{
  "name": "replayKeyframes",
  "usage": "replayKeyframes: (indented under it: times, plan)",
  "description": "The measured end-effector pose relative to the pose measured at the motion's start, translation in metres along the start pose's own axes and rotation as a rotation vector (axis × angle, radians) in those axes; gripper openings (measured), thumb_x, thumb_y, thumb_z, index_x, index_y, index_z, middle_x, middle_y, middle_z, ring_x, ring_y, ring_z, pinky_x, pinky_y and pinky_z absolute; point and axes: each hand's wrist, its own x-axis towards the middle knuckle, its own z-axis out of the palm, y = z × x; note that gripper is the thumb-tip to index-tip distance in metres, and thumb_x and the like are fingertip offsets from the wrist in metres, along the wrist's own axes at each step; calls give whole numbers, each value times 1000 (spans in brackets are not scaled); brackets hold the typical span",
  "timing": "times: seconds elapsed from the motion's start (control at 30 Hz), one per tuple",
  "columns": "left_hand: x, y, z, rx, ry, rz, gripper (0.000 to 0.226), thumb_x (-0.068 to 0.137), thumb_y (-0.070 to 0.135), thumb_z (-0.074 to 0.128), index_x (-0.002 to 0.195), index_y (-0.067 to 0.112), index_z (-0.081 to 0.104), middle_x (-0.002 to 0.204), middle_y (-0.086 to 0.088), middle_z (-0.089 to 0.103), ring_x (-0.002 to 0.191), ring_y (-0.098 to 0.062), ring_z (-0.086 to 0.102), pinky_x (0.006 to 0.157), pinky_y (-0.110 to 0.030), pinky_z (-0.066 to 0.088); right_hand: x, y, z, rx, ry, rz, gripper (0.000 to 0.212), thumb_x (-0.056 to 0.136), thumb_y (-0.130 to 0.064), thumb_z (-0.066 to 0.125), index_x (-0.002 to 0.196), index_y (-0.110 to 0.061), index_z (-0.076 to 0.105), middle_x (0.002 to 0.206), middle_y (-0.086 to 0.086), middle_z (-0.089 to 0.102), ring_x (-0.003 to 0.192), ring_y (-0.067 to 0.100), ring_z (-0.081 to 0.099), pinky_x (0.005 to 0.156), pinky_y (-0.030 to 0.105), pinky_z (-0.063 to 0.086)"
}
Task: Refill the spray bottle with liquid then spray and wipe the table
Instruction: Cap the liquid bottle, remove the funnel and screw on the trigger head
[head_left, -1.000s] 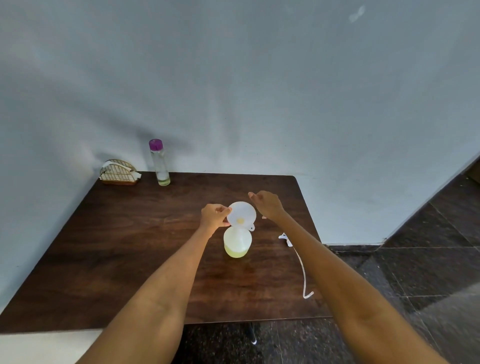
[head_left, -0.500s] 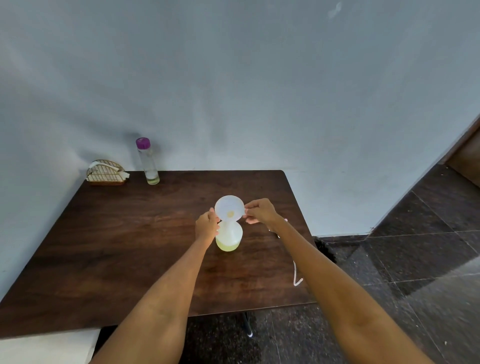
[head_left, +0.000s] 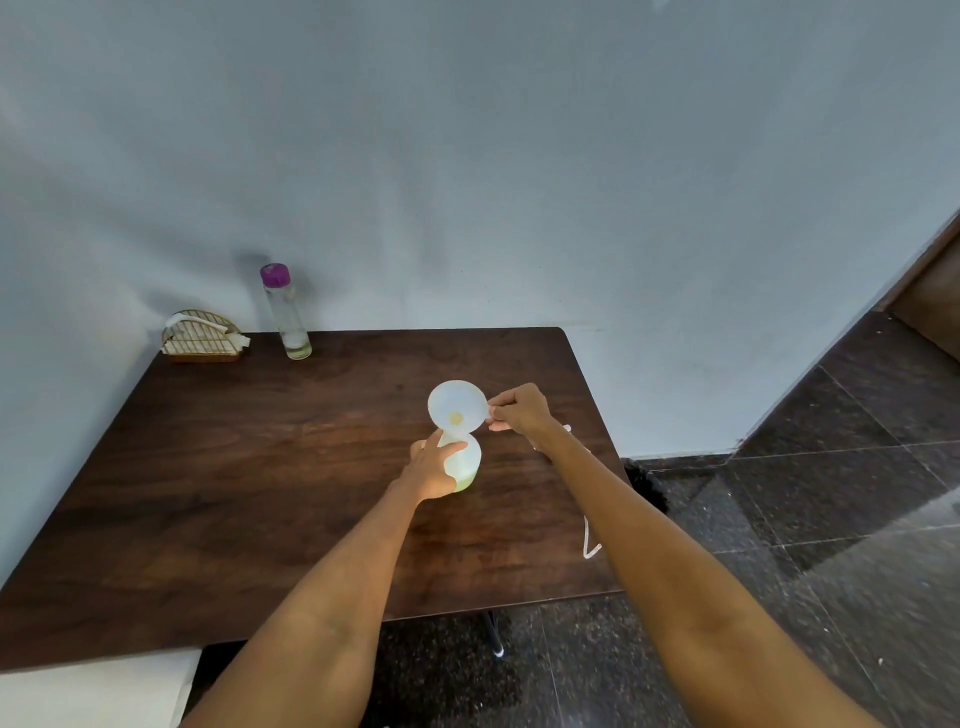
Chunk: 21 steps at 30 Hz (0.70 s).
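A translucent white spray bottle (head_left: 466, 462) with a little yellow-green liquid at its bottom stands on the dark wooden table (head_left: 234, 467). A white funnel (head_left: 457, 405) sits in its neck. My left hand (head_left: 431, 467) grips the bottle's left side. My right hand (head_left: 519, 410) pinches the funnel's rim on the right. The spray head with its white tube (head_left: 589, 540) lies on the table behind my right forearm, mostly hidden. A tall clear bottle with a purple cap (head_left: 285, 312), nearly empty, stands at the table's back left.
A wicker holder with a white cloth (head_left: 202, 338) sits in the back left corner against the grey wall. The table's right and front edges drop to a dark tiled floor (head_left: 831, 493). A white surface (head_left: 93, 696) shows at the lower left.
My left hand has slid down from the funnel's rim to the bottle's body. My right hand keeps its pinch on the funnel rim. The view has shifted a little.
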Motion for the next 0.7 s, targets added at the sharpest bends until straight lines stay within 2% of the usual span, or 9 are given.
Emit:
replayKeyframes:
  times: [0.2, 0.47, 0.57, 0.7]
  plan:
    - [2, 0, 1, 87, -25, 6, 69, 92, 16, 57, 149, 31, 21, 158, -2, 5, 143, -29, 12, 118, -43, 22, 1, -8, -2, 24, 10, 13, 20, 86, -2, 62, 105, 3, 68, 108, 17, 69, 81, 15, 67, 77, 23, 55]
    - [3, -3, 0, 127, -45, 11, 71, 91, 17, 58, 149, 31, 19, 157, -2, 10, 142, -28, 14, 119, -46, 22, 1, -7, -3, -133, -16, -72, 19, 86, -4, 63, 103, 3, 69, 106, 18, 70, 90, 25, 69, 83, 28, 55]
    - [2, -5, 0, 139, -45, 13, 72, 91, 19, 59, 149, 32, 19, 157, -2, 10, 142, -28, 15, 119, -46, 21, 0, -9, -3, -102, -5, -78, 19, 87, -5, 62, 103, 2, 69, 106, 17, 69, 92, 25, 68, 83, 28, 55]
    - [-1, -3, -2, 137, -46, 4, 70, 91, 20, 58, 149, 32, 19, 157, -1, 11, 142, -28, 15, 119, -45, 20, -2, -10, -4, -48, -4, -78, 19, 87, -5, 62, 103, 2, 69, 106, 14, 69, 81, 16, 66, 73, 18, 54]
